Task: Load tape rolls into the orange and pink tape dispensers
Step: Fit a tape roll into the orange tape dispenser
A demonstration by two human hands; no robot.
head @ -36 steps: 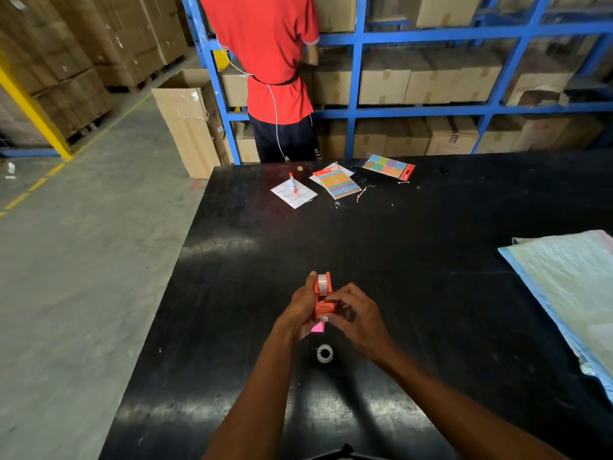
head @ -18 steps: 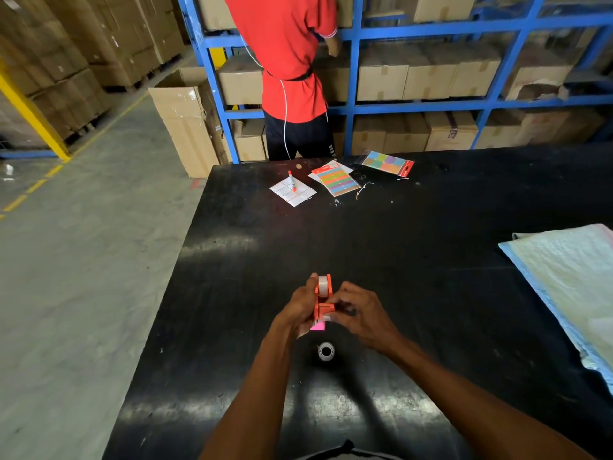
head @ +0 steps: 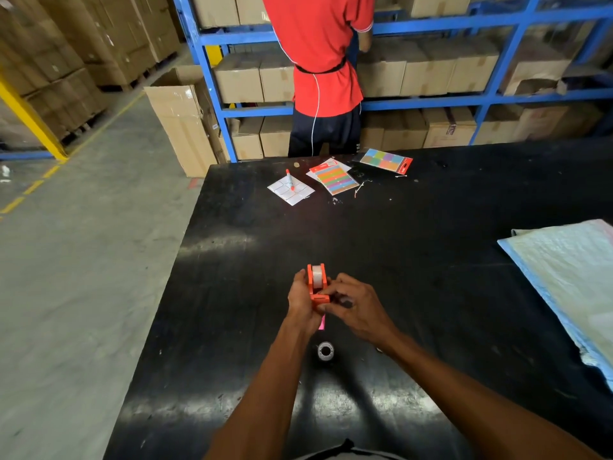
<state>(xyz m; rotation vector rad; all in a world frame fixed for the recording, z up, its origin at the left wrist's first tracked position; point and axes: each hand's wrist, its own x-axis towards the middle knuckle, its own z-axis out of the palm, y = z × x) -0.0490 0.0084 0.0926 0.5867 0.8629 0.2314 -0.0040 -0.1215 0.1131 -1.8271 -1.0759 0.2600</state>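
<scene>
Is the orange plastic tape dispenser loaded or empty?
Loaded: a clear tape roll sits inside the orange plastic tape dispenser.

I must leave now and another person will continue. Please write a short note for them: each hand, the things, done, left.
Left hand: holds the orange dispenser upright above the black table.
Right hand: fingers pinch at the dispenser's front end.
Done: a tape roll sits in the orange dispenser.
Things: a spare tape roll lies on the table near the wrists; the pink dispenser shows only as an edge under the hands.
Left: load the pink dispenser.
</scene>
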